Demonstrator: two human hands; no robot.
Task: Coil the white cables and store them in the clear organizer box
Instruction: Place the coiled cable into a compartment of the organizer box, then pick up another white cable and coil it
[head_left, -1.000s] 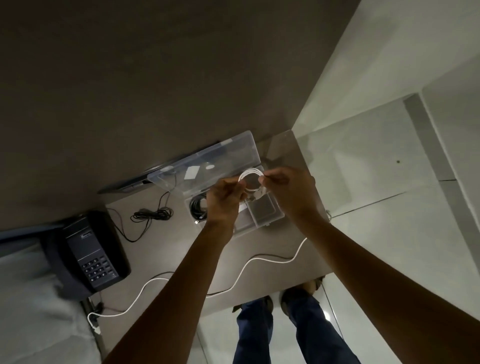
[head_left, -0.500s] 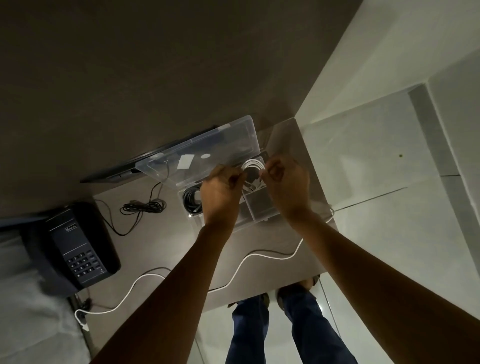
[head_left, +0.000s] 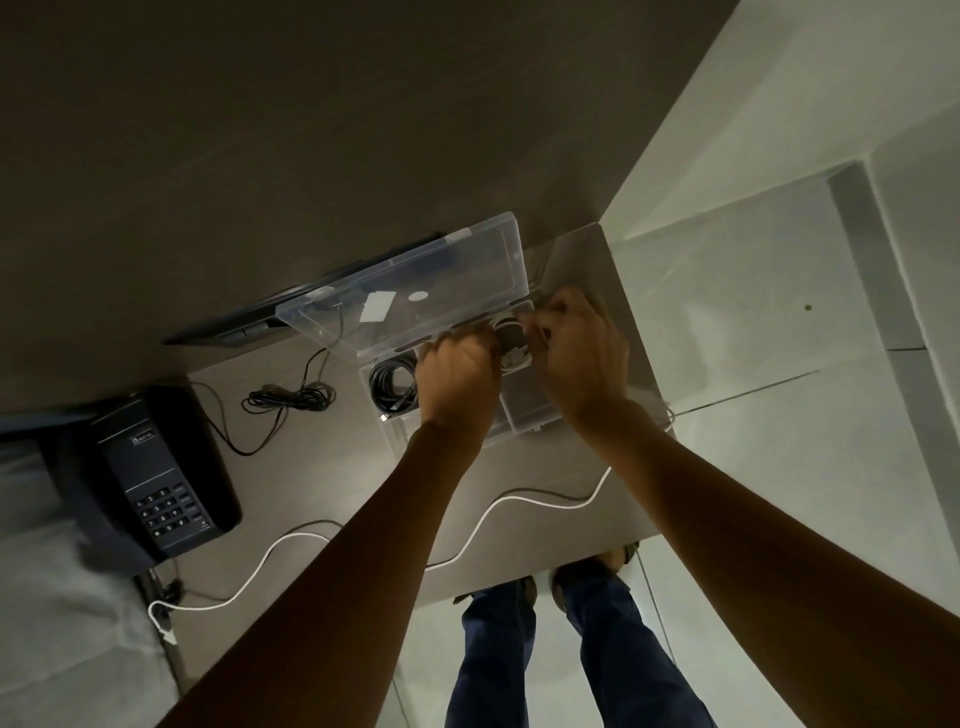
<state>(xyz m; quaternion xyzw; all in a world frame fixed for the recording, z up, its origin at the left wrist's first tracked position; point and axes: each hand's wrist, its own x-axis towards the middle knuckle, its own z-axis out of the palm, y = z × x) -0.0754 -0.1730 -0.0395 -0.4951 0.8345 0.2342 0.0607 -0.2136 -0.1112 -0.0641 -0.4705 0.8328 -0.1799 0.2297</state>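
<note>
A clear organizer box (head_left: 524, 415) lies on the table with its lid (head_left: 415, 291) raised toward the wall. My left hand (head_left: 457, 379) and my right hand (head_left: 576, 358) are side by side over the box's far right compartment, both pinching a small coiled white cable (head_left: 511, 343) that sits low at that compartment. A coiled black cable (head_left: 392, 387) fills the left compartment. A second white cable (head_left: 509, 501) runs loose across the table's near side, passing under my arms to its plug (head_left: 165, 631) at the left edge.
A black desk phone (head_left: 156, 478) sits at the left. A bundled black cable (head_left: 291, 400) lies between phone and box. A dark laptop edge (head_left: 234, 332) rests against the wall behind the lid. The table's near edge is above my feet (head_left: 571, 571).
Both hands have carried the white coil away from me and down, from above the box's middle into the far right compartment. The loose white cable has not moved.
</note>
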